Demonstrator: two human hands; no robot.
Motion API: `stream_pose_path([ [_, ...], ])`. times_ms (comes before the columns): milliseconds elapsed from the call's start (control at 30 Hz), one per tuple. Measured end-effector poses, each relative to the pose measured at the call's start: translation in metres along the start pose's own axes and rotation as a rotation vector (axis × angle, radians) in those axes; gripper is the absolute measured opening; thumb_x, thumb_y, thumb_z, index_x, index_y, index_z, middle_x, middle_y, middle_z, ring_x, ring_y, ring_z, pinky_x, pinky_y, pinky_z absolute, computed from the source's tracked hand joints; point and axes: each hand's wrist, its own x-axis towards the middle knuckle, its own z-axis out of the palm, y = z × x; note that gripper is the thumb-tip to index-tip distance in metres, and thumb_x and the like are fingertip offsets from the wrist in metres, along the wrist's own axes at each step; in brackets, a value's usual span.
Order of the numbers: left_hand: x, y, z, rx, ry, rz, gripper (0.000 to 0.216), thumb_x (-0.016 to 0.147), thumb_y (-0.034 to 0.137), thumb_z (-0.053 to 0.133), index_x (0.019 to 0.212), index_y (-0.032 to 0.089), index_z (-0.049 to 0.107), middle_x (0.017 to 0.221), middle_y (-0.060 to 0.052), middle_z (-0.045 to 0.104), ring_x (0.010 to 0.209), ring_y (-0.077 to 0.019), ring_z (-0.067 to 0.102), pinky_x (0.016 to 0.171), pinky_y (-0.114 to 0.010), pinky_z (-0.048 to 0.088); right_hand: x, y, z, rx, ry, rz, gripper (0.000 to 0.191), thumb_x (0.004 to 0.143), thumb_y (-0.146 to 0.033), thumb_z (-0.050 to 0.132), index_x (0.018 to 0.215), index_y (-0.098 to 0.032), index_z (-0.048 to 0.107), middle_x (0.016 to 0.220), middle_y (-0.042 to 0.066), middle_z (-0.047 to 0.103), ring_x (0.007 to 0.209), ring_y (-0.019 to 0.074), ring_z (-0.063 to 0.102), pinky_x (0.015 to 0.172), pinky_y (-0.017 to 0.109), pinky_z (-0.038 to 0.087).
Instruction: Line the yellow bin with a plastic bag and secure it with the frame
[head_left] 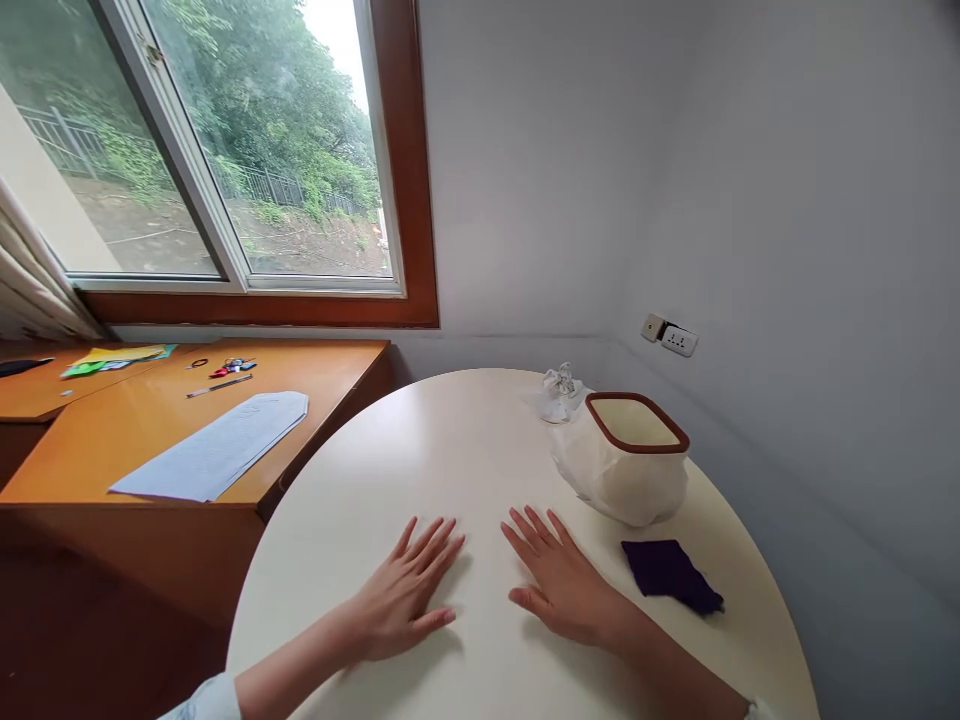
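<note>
Both of my hands rest palm down on a round cream-white table (465,440), fingers spread and nothing in them. My left hand (409,590) lies left of the middle, its thumb pointing right. Across a small gap, my right hand (559,585) has its fingers angled up and to the left. Just right of it lies a dark purple piece of cloth (667,572) with a ragged edge. Behind the cloth stands a bin with a brown rim (682,437) and a whitish plastic bag around its outside (630,485).
Crumpled white plastic (559,390) lies at the table's back edge. On the left, an orange-brown desk (322,365) carries paper sheets (225,445), a pen (219,386) and keys (236,368). A wall socket (679,340) is at the right, a window (292,150) at the left.
</note>
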Motion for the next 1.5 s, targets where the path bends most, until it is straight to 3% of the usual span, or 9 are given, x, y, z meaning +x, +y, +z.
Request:
stream_pose_path([
  [400, 0.000, -0.004, 0.007, -0.024, -0.003, 0.002, 0.072, 0.089, 0.056, 0.034, 0.143, 0.031, -0.005, 0.151, -0.004, 0.007, 0.138, -0.0317, 0.011, 0.109, -0.058, 0.003, 0.007, 0.003, 0.012, 0.064, -0.058, 0.037, 0.062, 0.091, -0.057, 0.021, 0.145, -0.026, 0.012, 0.152, 0.004, 0.009, 0.140, 0.0228, 0.006, 0.113, 0.048, 0.001],
  [533, 0.002, -0.007, 0.003, -0.039, -0.038, 0.011, 0.071, 0.088, 0.057, 0.035, 0.144, 0.032, -0.002, 0.151, -0.004, 0.008, 0.138, -0.0310, 0.011, 0.110, -0.056, 0.005, 0.008, -0.004, 0.004, 0.060, -0.009, 0.047, 0.055, 0.093, -0.047, 0.029, 0.142, -0.022, 0.028, 0.149, 0.009, 0.024, 0.137, 0.0243, 0.021, 0.111, 0.046, 0.014],
  [633, 0.009, -0.015, -0.014, -0.098, -0.163, 0.013, 0.071, 0.085, 0.057, 0.041, 0.144, 0.030, 0.012, 0.150, -0.007, 0.016, 0.138, -0.0310, 0.016, 0.110, -0.055, 0.014, 0.007, -0.010, -0.018, 0.116, 0.055, 0.059, 0.038, 0.094, -0.037, 0.031, 0.111, -0.021, 0.061, 0.112, 0.009, 0.065, 0.101, 0.0200, 0.059, 0.086, 0.033, 0.043],
  [700, 0.018, -0.021, -0.033, -0.134, -0.239, 0.002, 0.062, 0.084, 0.053, 0.046, 0.140, 0.031, 0.030, 0.146, -0.007, 0.032, 0.133, -0.0302, 0.030, 0.107, -0.051, 0.024, 0.005, -0.006, -0.042, 0.140, 0.169, 0.080, 0.040, 0.094, -0.034, 0.030, 0.085, -0.021, 0.066, 0.077, 0.003, 0.069, 0.069, 0.0152, 0.062, 0.067, 0.027, 0.044],
  [767, 0.027, -0.024, -0.056, -0.146, -0.261, -0.057, 0.053, 0.085, 0.048, 0.046, 0.135, 0.033, 0.041, 0.133, -0.007, 0.052, 0.121, -0.0293, 0.049, 0.099, -0.047, 0.037, 0.000, 0.007, -0.067, 0.073, 0.405, 0.106, 0.037, 0.094, -0.032, 0.032, 0.082, -0.020, 0.065, 0.075, 0.003, 0.068, 0.070, 0.0156, 0.061, 0.069, 0.028, 0.043],
  [867, 0.042, -0.020, -0.086, -0.144, -0.142, -0.138, 0.053, 0.085, 0.050, 0.045, 0.134, 0.033, 0.040, 0.125, -0.007, 0.059, 0.110, -0.0296, 0.057, 0.082, -0.040, 0.048, -0.010, 0.041, -0.100, -0.134, 0.703, 0.169, 0.034, 0.092, -0.035, 0.036, 0.104, -0.018, 0.062, 0.105, 0.011, 0.066, 0.101, 0.0227, 0.058, 0.090, 0.038, 0.037],
  [1100, 0.069, 0.007, -0.097, -0.279, 0.179, -0.117, 0.060, 0.085, 0.056, 0.043, 0.138, 0.028, 0.032, 0.139, -0.011, 0.041, 0.109, -0.0254, 0.057, 0.084, -0.035, 0.048, -0.019, 0.095, -0.111, -0.169, 0.629, 0.339, 0.034, 0.091, -0.036, 0.035, 0.091, -0.019, 0.065, 0.090, 0.007, 0.070, 0.086, 0.0216, 0.062, 0.091, 0.042, 0.037],
  [1333, 0.094, 0.028, -0.052, -0.514, 0.324, -0.088, 0.109, 0.070, 0.057, 0.065, 0.144, 0.029, -0.011, 0.151, -0.015, 0.009, 0.137, -0.0335, 0.018, 0.104, -0.051, 0.032, 0.012, 0.033, -0.094, -0.006, 0.753, 0.164, 0.018, 0.084, -0.029, 0.050, 0.079, -0.018, 0.063, 0.079, 0.005, 0.070, 0.077, 0.0192, 0.062, 0.084, 0.038, 0.039],
  [1500, 0.108, 0.037, -0.030, -0.634, 0.590, -0.096, 0.127, 0.059, 0.043, 0.078, 0.141, 0.031, -0.017, 0.150, -0.016, 0.004, 0.137, -0.0368, 0.010, 0.106, -0.057, 0.025, 0.036, -0.025, -0.089, 0.194, 0.755, 0.100, 0.014, 0.081, -0.025, 0.054, 0.069, -0.019, 0.061, 0.068, 0.000, 0.066, 0.067, 0.0158, 0.059, 0.081, 0.037, 0.039],
])
